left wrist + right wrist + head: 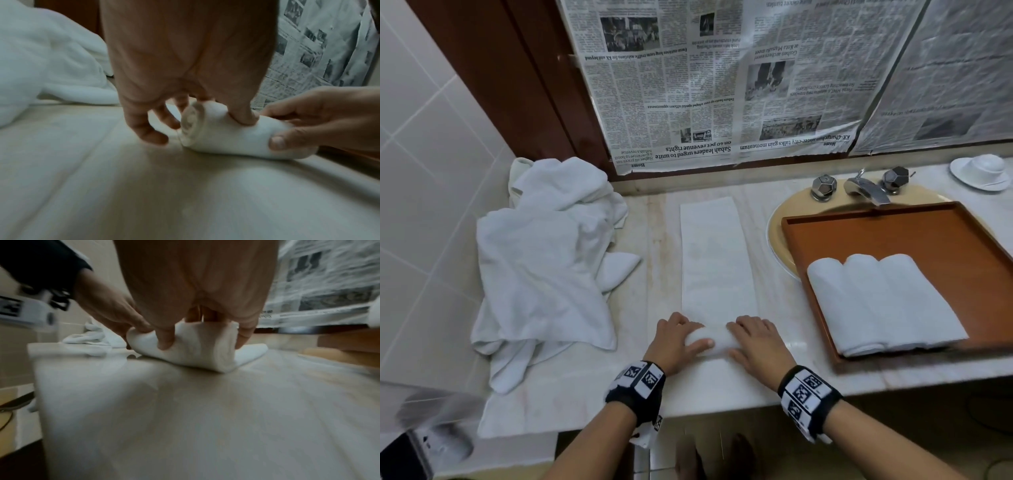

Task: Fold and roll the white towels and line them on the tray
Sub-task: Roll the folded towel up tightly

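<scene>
Long folded white towel strip [717, 260] lies flat on the pale marble bench [784, 329], running near to far, its near end wound into a small roll [710, 339]. Left hand [674, 339] grips the roll's left end, thumb pressed on top, fingers [152, 129] curled past the end face where the spiral layers show. Right hand [758, 342] grips the roll's right end, thumb on the near side, fingers [243, 335] curved over the top. Both hands hold the roll down on the bench.

Right of the strip, brown wooden tray [893, 229] sits over the beige sink basin [777, 222]; three rolled white towels [883, 301] lie side by side, touching, in the tray's near part. Left of the strip, a heap of loose white towels [541, 260] on the bench. Chrome tap [863, 188] at far edge; newspaper sheets [722, 78] cover the wall behind.
</scene>
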The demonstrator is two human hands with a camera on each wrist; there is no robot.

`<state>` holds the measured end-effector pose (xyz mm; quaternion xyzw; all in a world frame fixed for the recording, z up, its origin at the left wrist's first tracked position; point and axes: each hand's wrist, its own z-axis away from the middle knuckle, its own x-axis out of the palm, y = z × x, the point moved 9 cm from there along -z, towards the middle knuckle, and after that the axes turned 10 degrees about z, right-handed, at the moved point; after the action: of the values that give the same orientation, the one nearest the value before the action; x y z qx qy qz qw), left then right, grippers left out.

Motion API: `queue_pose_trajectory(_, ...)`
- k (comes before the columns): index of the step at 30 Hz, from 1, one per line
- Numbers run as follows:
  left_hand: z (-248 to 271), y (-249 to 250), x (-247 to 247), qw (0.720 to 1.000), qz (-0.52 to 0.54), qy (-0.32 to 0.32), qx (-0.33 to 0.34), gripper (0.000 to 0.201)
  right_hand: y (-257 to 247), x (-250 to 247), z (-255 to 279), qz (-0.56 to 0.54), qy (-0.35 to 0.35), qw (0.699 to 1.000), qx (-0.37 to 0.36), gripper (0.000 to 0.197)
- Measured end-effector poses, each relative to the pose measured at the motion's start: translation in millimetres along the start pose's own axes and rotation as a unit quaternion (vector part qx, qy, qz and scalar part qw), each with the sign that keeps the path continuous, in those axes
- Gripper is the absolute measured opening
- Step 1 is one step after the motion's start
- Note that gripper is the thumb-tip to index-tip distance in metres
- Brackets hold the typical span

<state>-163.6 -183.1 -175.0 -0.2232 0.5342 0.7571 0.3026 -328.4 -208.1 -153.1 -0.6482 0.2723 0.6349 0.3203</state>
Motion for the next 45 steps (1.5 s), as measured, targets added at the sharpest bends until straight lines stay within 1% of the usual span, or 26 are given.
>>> queue_pose_trajectory(2, 4.9, 5.8, -2.4, 0.997, -0.033, 0.042, 0.049, 0.067, 7.2, 1.2, -7.4, -0.044, -0.024, 0.999, -0.004, 0.043)
queue_pose_trajectory(4, 11.8, 10.2, 0.2, 0.988, -0.079, 0.074, 0.114, 0.068, 11.7, 1.7, -15.0, -0.116, -0.072, 0.991, 0.006, 0.045)
queue_pose_trajectory(6, 11.7, 7.5, 2.7, 0.987, -0.081, 0.07, 0.119, 0.068, 15.6, 1.8, -19.3, -0.174, -0.098, 0.98, 0.016, 0.044)
queue_pose_trajectory(8, 5.6, 2.7, 3.8, 0.994, -0.053, 0.039, 0.092, 0.064, 17.4, 0.3, -17.9, -0.213, -0.118, 0.969, 0.033, 0.04)
queue_pose_trajectory(9, 1.5, 0.9, 5.0, 0.996, -0.034, 0.017, 0.075, 0.062, 18.3, 0.1, -16.3, -0.199, -0.116, 0.972, 0.041, 0.038)
queue_pose_trajectory(11, -5.5, -2.6, 8.3, 0.998, -0.003, -0.035, 0.049, 0.064, 14.8, -8.5, -11.8, -0.062, -0.034, 0.997, 0.03, 0.033)
queue_pose_trajectory(12, -7.7, -2.6, 9.2, 0.997, 0.01, -0.053, 0.048, 0.068, 8.3, -10.6, -6.6, -0.003, -0.007, 1.0, 0.022, 0.031)
queue_pose_trajectory(14, -8.7, -2.9, 11.4, 0.995, 0.033, -0.074, 0.052, 0.067, -3.6, -10.3, 4.8, 0.034, 0.015, 0.999, 0.022, 0.032)
queue_pose_trajectory(15, -8.5, -3.7, 13.3, 0.995, 0.043, -0.077, 0.051, 0.062, -5.0, -9.0, 8.5, 0.032, 0.019, 0.999, 0.025, 0.037)
queue_pose_trajectory(17, -4.1, -5.1, 16.7, 0.995, 0.05, -0.069, 0.048, 0.057, 0.6, 0.9, 10.8, 0.005, -0.023, 0.999, 0.028, 0.058)
queue_pose_trajectory(18, -0.4, -4.6, 17.1, 0.996, 0.047, -0.053, 0.053, 0.061, 4.3, 5.6, 10.2, -0.021, -0.047, 0.998, 0.029, 0.071)
queue_pose_trajectory(20, 8.8, -1.9, 12.9, 0.997, 0.031, 0.009, 0.067, 0.073, 11.6, 10.9, 5.1, -0.103, -0.109, 0.988, 0.047, 0.093)
queue_pose_trajectory(21, 14.2, 0.7, 9.2, 0.996, 0.02, 0.048, 0.077, 0.074, 13.8, 10.6, 1.4, -0.121, -0.121, 0.984, 0.055, 0.091)
queue_pose_trajectory(22, 19.3, 4.8, 7.4, 0.992, 0.005, 0.08, 0.094, 0.071, 16.3, 9.3, -3.7, -0.127, -0.122, 0.983, 0.062, 0.08)
queue_pose_trajectory(24, 27.0, 17.7, 12.9, 0.983, -0.033, 0.101, 0.147, 0.066, 21.6, 8.9, -13.8, -0.136, -0.119, 0.98, 0.081, 0.051)
queue_pose_trajectory(25, 27.8, 21.7, 17.9, 0.979, -0.056, 0.102, 0.169, 0.065, 24.6, 9.0, -17.7, -0.146, -0.118, 0.977, 0.101, 0.045)
queue_pose_trajectory(27, 23.4, 23.0, 23.1, 0.976, -0.084, 0.093, 0.179, 0.066, 28.8, 11.1, -23.5, -0.149, -0.113, 0.973, 0.136, 0.043)
queue_pose_trajectory(29, 15.7, 17.5, 22.0, 0.983, -0.054, 0.068, 0.163, 0.074, 23.5, 8.6, -24.5, -0.088, -0.098, 0.983, 0.129, 0.042)
queue_pose_trajectory(32, 3.4, 10.3, 17.8, 0.99, 0.007, 0.019, 0.136, 0.094, 4.1, -9.8, -12.4, 0.005, 0.003, 0.998, 0.055, 0.039)
queue_pose_trajectory(33, -0.3, 8.8, 16.1, 0.992, 0.018, 0.007, 0.126, 0.098, 0.4, -12.0, -4.8, 0.015, 0.015, 0.999, 0.037, 0.036)
queue_pose_trajectory(35, -4.4, 6.4, 13.8, 0.994, 0.042, -0.012, 0.099, 0.103, -0.7, -6.6, 5.5, 0.018, 0.015, 1.0, 0.016, 0.044)
queue_pose_trajectory(38, -2.0, 6.0, 16.3, 0.997, 0.021, -0.016, 0.073, 0.094, 3.5, -1.1, 2.8, -0.02, -0.019, 0.999, -0.02, 0.051)
queue_pose_trajectory(41, 12.3, 10.9, 9.4, 0.988, -0.023, 0.089, 0.126, 0.073, 16.6, 3.4, -13.4, -0.134, -0.103, 0.986, 0.012, 0.051)
queue_pose_trajectory(42, 17.0, 11.7, 8.2, 0.982, -0.028, 0.12, 0.143, 0.067, 19.6, 5.6, -17.7, -0.147, -0.139, 0.979, 0.023, 0.051)
queue_pose_trajectory(44, 20.3, 9.7, 8.8, 0.979, -0.034, 0.14, 0.145, 0.063, 23.7, 10.2, -23.9, -0.168, -0.192, 0.966, 0.031, 0.051)
queue_pose_trajectory(45, 18.3, 6.6, 9.4, 0.982, -0.033, 0.13, 0.132, 0.065, 24.0, 10.8, -24.6, -0.179, -0.21, 0.961, 0.035, 0.05)
